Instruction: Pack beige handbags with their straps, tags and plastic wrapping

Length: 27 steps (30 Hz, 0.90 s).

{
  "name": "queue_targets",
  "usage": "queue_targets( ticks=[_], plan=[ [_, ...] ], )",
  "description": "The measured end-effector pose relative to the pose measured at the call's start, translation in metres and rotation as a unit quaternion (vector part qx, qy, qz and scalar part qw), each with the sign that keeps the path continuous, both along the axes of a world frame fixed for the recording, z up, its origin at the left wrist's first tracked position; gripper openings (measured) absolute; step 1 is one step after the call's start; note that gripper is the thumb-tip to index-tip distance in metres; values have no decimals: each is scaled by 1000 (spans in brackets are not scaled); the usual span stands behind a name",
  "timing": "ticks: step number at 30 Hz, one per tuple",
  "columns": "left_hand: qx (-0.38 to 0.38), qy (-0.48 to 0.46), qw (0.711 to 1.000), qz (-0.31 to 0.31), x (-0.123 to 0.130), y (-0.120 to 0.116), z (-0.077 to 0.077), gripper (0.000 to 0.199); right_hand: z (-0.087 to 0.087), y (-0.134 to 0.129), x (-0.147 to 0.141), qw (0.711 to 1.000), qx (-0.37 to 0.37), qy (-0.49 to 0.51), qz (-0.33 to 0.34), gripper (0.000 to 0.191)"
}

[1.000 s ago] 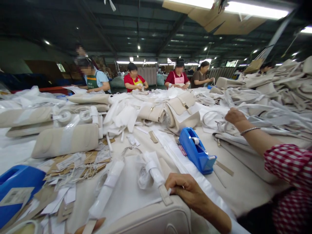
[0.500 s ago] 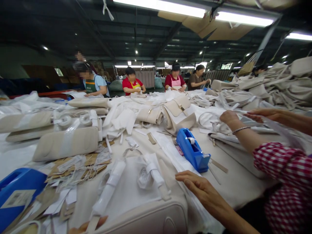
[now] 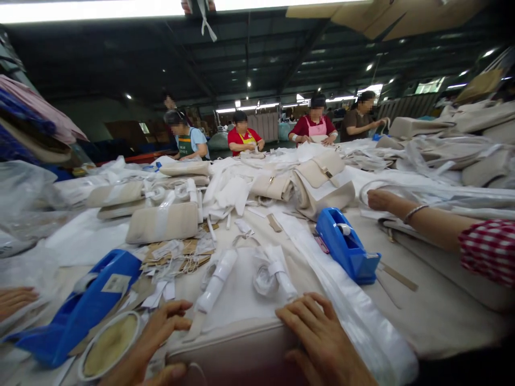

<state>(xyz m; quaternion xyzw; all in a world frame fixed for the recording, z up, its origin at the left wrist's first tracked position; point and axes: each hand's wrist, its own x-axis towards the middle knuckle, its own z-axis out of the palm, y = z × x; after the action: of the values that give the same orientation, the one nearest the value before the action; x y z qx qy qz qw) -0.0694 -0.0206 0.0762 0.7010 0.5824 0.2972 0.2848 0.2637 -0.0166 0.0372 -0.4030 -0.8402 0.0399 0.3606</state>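
A beige handbag point(image 3: 237, 356) lies in front of me with a white sheet point(image 3: 233, 303) over its far side. Two white-wrapped strap ends point(image 3: 217, 281) rest on that sheet. My right hand point(image 3: 317, 335) grips the bag's right end, fingers over the top edge and thumb against the front. At the left end, my left hand point(image 3: 161, 332) is open with thumb and fingers apart; whether it touches the bag is unclear. Near my left wrist sits a round white tub point(image 3: 110, 346) with yellowish contents.
Blue tape dispensers stand left point(image 3: 92, 300) and right point(image 3: 348, 246). Hang tags point(image 3: 177, 254) and wrapped bags point(image 3: 163, 222) lie at left. A co-worker's arm point(image 3: 426, 220) reaches in from the right; another person's hand point(image 3: 16, 300) is at far left. Several people work across the table.
My right hand has come down onto the bag's right end. My left hand has risen into fuller view at the left end. The view has turned left.
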Motion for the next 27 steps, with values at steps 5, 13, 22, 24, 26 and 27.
queue_targets(
  ticks=[5,13,22,24,26,27],
  plan=[
    [57,285,947,-134,60,48,67,14,4,-5,-3,999,-29,11,-23,48],
    [78,350,754,-550,197,120,43,47,-28,7,-18,986,108,100,-75,23],
    [114,346,739,-566,206,128,4,30,-24,-26,25,958,-87,227,-154,51],
    [125,356,729,-571,209,127,5,26,-37,-34,35,936,-134,251,-206,47],
    [136,369,720,-571,213,127,5,20,-47,-39,38,918,-201,264,-219,47],
    [143,375,717,-570,214,126,5,17,-50,-41,38,910,-233,268,-216,48]
  ],
)
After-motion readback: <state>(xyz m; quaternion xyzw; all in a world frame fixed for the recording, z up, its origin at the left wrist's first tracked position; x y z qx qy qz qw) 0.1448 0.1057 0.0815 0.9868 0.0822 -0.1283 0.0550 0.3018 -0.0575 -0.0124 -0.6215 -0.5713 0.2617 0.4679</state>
